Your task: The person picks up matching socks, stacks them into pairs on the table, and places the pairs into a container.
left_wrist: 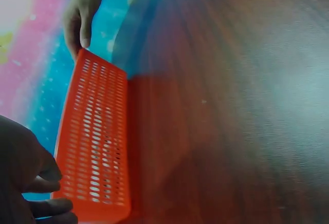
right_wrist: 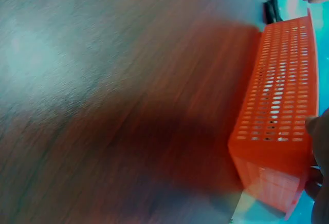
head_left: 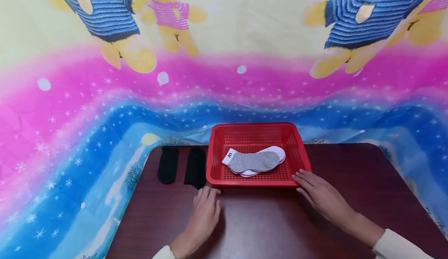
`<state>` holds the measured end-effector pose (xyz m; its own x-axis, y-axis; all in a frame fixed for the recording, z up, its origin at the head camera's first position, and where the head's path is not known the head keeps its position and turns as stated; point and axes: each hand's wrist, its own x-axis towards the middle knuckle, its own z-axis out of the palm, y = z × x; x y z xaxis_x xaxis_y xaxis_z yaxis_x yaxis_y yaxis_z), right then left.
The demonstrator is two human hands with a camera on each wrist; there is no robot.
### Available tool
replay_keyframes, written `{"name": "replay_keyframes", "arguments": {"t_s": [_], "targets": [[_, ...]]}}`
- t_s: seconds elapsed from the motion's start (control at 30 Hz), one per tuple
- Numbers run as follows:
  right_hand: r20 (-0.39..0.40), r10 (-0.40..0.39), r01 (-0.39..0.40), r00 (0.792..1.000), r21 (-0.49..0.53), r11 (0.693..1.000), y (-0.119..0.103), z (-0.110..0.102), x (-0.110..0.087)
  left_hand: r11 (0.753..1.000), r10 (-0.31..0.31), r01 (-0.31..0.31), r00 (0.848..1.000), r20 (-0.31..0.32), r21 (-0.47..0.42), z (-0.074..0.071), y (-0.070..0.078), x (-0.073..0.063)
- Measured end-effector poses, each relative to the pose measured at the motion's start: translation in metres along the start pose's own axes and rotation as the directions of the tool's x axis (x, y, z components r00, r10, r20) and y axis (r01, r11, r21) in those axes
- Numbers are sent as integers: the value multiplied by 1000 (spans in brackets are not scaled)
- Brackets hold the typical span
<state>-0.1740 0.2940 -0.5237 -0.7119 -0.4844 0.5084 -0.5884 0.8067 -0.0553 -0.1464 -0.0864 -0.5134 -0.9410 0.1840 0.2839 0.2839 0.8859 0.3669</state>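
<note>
A red plastic basket (head_left: 259, 182) with perforated walls stands at the table's back. Inside lies a pair of grey socks (head_left: 253, 161) with white cuffs, on top of white socks (head_left: 279, 150). My right hand (head_left: 325, 196) holds the basket's front right corner, thumb at the front wall and fingers by the side wall, as the right wrist view shows. Just off the front left corner, my left hand (head_left: 204, 212) hovers with loosely bent fingers. Its fingers (left_wrist: 51, 206) overlap the basket's edge in the left wrist view. Two black socks (head_left: 168, 165) lie left of the basket, the nearer one (head_left: 195, 167) right beside it.
The dark brown wooden table (head_left: 259, 224) has rounded back corners. Behind it hangs a colourful cloth (head_left: 224, 84) with bears and snowflakes, reaching down around the table's back and side edges.
</note>
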Motion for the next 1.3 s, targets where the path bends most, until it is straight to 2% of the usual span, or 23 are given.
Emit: {"name": "replay_keyframes", "arguments": {"t_s": [0.13, 0.33, 0.4, 0.53, 0.7, 0.87, 1.03, 1.17, 1.3], "targets": [[-48, -38, 37, 998, -12, 999, 3, 1, -6, 997, -19, 17, 999, 28, 70, 7, -11, -3], [0, -38, 38, 999, -24, 999, 5, -3, -5, 984, 34, -29, 999, -23, 177, 14, -44, 10], [18, -28, 29, 999, -18, 999, 5, -4, -4, 984, 37, -31, 999, -29, 173, 16, -55, 17], [39, -7, 8, 999, -15, 1000, 5, -5, -1, 989, -2, 5, 1000, -20, 148, 18, -75, 31], [49, 11, -12, 999, 3, 1000, 3, -4, -1, 989, -54, 54, 999, -10, 134, 20, -92, 44], [51, 18, -18, 999, 9, 1000, 1, -2, -1, 988, -79, 75, 997, 23, 135, 27, -104, 47], [66, 31, -32, 997, 15, 999, 0, -1, -1, 990, -61, 58, 998, 26, 126, 36, -112, 44], [57, 37, -38, 998, 15, 999, 1, -2, 0, 988, -57, 51, 998, 34, 147, 41, -113, 44], [43, 42, -42, 998, 9, 999, 1, -1, -1, 984, -82, 70, 994, 67, 166, 44, -110, 44]]}}
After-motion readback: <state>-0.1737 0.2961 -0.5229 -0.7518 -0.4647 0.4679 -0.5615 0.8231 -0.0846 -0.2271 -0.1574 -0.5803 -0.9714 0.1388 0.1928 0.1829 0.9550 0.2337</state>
